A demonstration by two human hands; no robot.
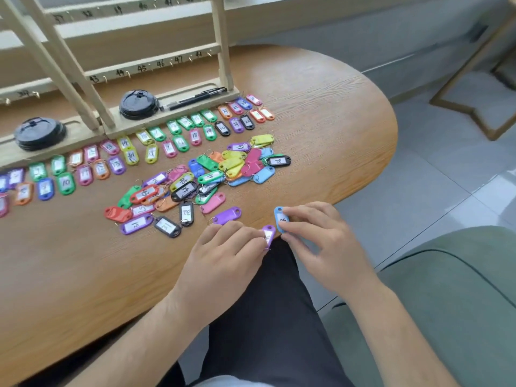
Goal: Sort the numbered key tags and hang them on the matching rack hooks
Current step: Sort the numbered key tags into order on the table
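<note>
The wooden worktop [321,113] fills the left and middle of the frame, and the pale wooden rack [220,37] stands along its far edge at the upper left. The rack's numbered rails carry small hooks [128,74], and every hook in view looks bare, so the hanging seems not to have begun. Sorting is well along. Two loose rows of tags [209,132] lie face up just in front of the rack's base and run from the left edge toward the upper middle. The legible numbers there are in the tens and twenties and seem to rise toward the right. Below them, in the middle of the frame, an unsorted heap [212,177] of overlapping tags remains, some of them face down, with a few strays spread at its lower edge. By eye, somewhat under half of the tags still need placing in order. At the near edge of the worktop, lower middle, the left hand [223,247] has its fingers [251,236] pinching a purple tag [268,234]. Just beside it, the right hand [315,233] has its fingers [296,212] pinching a blue tag [280,219] whose label faces up, though the number is too blurred to read. Both tags are probably being checked before they join the rows.
</note>
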